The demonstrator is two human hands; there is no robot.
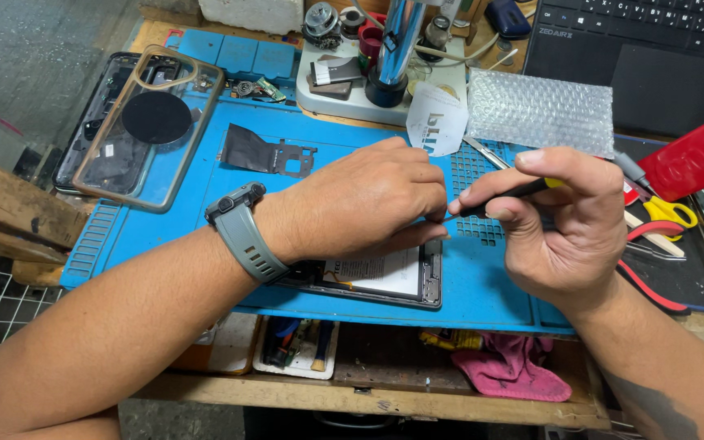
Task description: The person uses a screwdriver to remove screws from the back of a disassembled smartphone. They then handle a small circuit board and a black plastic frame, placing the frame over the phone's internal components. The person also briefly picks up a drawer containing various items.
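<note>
Two hands over a blue work mat (205, 236). Left hand (368, 200) lies palm-down across an opened phone (385, 277), fingers curled loosely & pressing on its upper edge, covering most of it; they press more than grip. Phone sits flat near the mat's front edge, approx. centre, back off, white battery label showing. Its long axis seems to run left–right across the mat, roughly parallel to the front edge, but the wrist hides the left end so can't confirm full extent. Grey watch (242, 228) on the left wrist.

Right hand (568, 224) pinches a thin screwdriver (503, 195) w/ black shaft & yellow handle end between thumb & index, other fingers folded in. Tool lies nearly level, long axis left–right, slightly tilted down to the left; tip points left, right by the left fingertips at the phone's top right corner. Whether tip touches a screw: can't tell, too small.

Around: clear phone case (152, 122) w/ black round disc lying on a 2nd dark device at the mat's upper left, long axis tilted diag. Black flat bracket piece (258, 152) on the mat above the left hand. Bubble wrap (541, 110) upper right, laptop (637, 49) behind it. Red object (694, 155), yellow-handled scissors (670, 210) & red-handled pliers (653, 269) right of the right hand. Pink cloth (511, 367) on the shelf below the mat.
</note>
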